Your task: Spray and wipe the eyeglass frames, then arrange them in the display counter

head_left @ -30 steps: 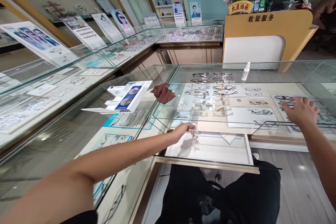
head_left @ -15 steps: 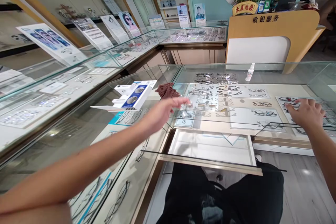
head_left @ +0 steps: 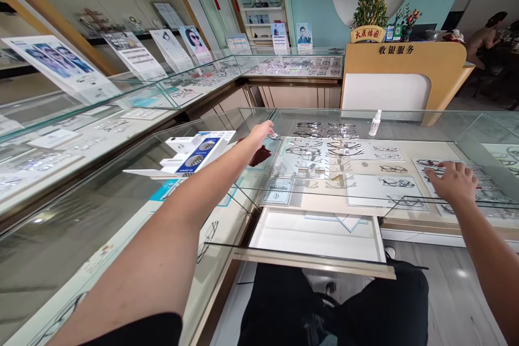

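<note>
My left hand (head_left: 261, 132) reaches over the glass counter, past the brown cloth (head_left: 259, 155). Its fingers are closed on what looks like a pair of eyeglasses (head_left: 275, 136), mostly hidden by the hand. My right hand (head_left: 454, 181) is at the right part of the counter, fingers apart and slightly bent, holding nothing. Under the glass below it lie eyeglasses on a white tray (head_left: 421, 164). Between my hands are rows of eyeglasses (head_left: 344, 148) and a white spray bottle (head_left: 375, 122) standing upright.
A blue-and-white box (head_left: 198, 157) with open flaps is on the counter left of the cloth. An open white drawer (head_left: 316, 235) juts out above my lap. Display cases with poster cards (head_left: 133, 54) line the left. Behind is a wooden cashier desk (head_left: 405, 59); a person sits far right.
My left hand has moved farther away and slightly left, from beside the rows of eyeglasses to beyond the brown cloth. My right hand keeps its place on the counter. The view has tilted up.
</note>
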Motion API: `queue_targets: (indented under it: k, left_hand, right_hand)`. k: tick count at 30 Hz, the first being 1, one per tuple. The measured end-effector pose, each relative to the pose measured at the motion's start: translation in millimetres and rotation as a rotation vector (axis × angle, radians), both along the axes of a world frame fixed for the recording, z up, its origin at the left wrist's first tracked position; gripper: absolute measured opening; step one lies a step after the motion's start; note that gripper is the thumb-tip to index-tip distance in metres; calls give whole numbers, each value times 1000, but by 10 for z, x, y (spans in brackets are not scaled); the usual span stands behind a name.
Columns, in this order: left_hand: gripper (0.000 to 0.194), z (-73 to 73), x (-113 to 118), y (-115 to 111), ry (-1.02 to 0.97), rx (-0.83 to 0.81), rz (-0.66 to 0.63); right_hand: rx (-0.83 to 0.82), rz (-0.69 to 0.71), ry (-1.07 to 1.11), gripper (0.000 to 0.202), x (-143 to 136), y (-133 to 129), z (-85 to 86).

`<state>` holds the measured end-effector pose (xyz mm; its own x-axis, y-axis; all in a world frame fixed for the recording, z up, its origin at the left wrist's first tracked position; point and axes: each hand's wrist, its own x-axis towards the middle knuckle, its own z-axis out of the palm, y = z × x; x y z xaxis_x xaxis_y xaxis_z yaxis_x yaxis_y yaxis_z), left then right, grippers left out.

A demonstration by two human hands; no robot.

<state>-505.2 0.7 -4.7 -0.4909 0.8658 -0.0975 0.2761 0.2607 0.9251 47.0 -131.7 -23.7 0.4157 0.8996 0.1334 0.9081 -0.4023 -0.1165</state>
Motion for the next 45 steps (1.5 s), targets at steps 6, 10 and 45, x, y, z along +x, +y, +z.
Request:
queue_targets:
  k: [6,10,45]
  left_hand:
    - [11,-11,-140,-23,212,-63,-43]
    - [22,8,-311,-255,651,-74,-56]
    - [35,-1468,926,-1529,947,-160,-872]
  right_hand:
    - [-99,-48,94,73,-132,-67,141]
    - [-72,-51,109,68,-129,-59,135]
    - [21,-28,165,47,-142,-70,77]
